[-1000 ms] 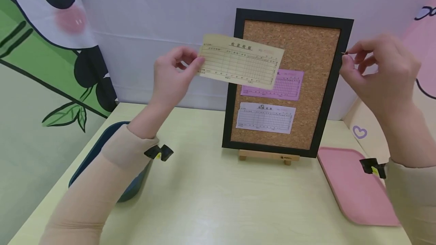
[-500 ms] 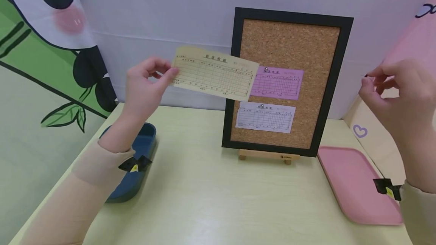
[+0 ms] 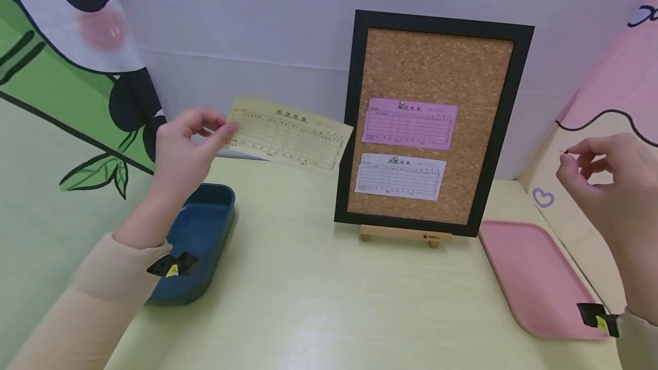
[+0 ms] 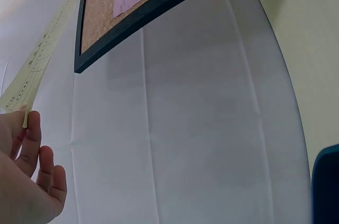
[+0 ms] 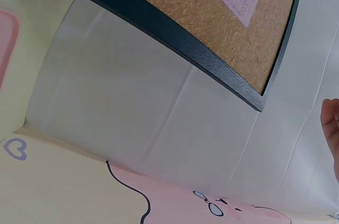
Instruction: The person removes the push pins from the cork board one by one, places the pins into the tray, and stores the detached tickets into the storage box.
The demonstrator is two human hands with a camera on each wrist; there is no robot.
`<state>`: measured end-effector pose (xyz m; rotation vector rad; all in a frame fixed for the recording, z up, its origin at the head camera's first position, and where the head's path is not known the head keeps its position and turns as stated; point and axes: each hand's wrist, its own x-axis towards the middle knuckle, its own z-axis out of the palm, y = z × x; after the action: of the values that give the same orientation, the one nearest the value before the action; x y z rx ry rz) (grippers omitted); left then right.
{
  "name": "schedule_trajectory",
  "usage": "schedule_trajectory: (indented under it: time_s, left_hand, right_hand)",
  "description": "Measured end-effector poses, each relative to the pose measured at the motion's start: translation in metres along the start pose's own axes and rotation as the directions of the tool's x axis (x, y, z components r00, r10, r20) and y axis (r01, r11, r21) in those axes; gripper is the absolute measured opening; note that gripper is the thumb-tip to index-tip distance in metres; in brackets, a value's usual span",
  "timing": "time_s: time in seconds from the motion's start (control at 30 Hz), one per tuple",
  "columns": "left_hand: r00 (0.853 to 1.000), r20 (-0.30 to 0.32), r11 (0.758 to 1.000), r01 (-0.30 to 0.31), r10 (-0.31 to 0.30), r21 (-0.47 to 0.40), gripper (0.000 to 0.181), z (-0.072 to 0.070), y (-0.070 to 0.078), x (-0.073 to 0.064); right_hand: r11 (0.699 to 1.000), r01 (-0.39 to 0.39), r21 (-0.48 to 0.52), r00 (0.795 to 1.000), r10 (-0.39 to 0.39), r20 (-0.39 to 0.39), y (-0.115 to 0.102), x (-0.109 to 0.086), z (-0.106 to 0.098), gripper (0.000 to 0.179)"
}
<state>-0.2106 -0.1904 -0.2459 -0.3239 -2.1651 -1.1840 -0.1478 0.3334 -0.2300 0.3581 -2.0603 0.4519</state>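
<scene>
Between thumb and fingers, my left hand (image 3: pixel 187 144) pinches a yellow receipt slip (image 3: pixel 288 136) by its left end. The slip tilts down to the right, its far corner overlapping the corkboard's left frame in the head view. To the right of the board, my right hand (image 3: pixel 612 176) pinches a tiny pin (image 3: pixel 564 152) whose thin point faces left. On the black-framed corkboard (image 3: pixel 437 67), a purple receipt slip (image 3: pixel 409 124) is pinned above a white receipt slip (image 3: pixel 401 177). In the right wrist view, only part of the right hand (image 5: pixel 331 128) shows at the edge.
The corkboard stands on a small wooden easel (image 3: pixel 406 234) on the pale table (image 3: pixel 308 296). A deep blue tray (image 3: pixel 205 250) lies at left, partly behind the left forearm. A flat pink tray (image 3: pixel 540 278) lies at right. A white cloth (image 3: pixel 247 16) hangs behind.
My left hand has drawn the yellow receipt slip left and down, uncovering the purple slip. My right hand has moved right and down, away from the board, still holding the pin.
</scene>
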Motion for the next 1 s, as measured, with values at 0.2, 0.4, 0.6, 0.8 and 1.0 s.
schedule_trajectory:
  time_s: [0.2,0.4,0.6,0.8,1.0]
  left_hand:
    - [1.0,-0.003,0.997,0.026,-0.026,0.07,0.024,-0.018,-0.017,-0.003]
    - [0.999,0.011,0.987,0.048,-0.05,0.152,0.024,-0.038,-0.036,-0.005]
    - [0.996,0.051,0.974,0.062,-0.075,0.218,0.024,-0.059,-0.054,-0.003]
    - [0.977,0.169,0.933,0.063,-0.13,0.355,0.029,-0.084,-0.069,0.006]
    - [0.95,0.26,0.905,0.051,-0.175,0.422,0.029,-0.1,-0.083,0.012]
  right_hand:
    - [0.996,-0.044,0.076,0.999,0.041,0.033,0.011,-0.016,-0.006,0.021]
    - [0.989,-0.136,0.064,0.984,0.127,0.124,0.019,-0.027,-0.01,0.008]
    - [0.985,-0.174,0.004,0.964,0.169,0.205,0.033,-0.041,-0.009,0.006]
    - [0.991,-0.131,0.0,0.972,0.129,0.199,0.044,-0.055,-0.005,0.004]
    - [1.0,-0.012,-0.006,0.994,0.012,0.11,0.058,-0.07,0.004,0.018]
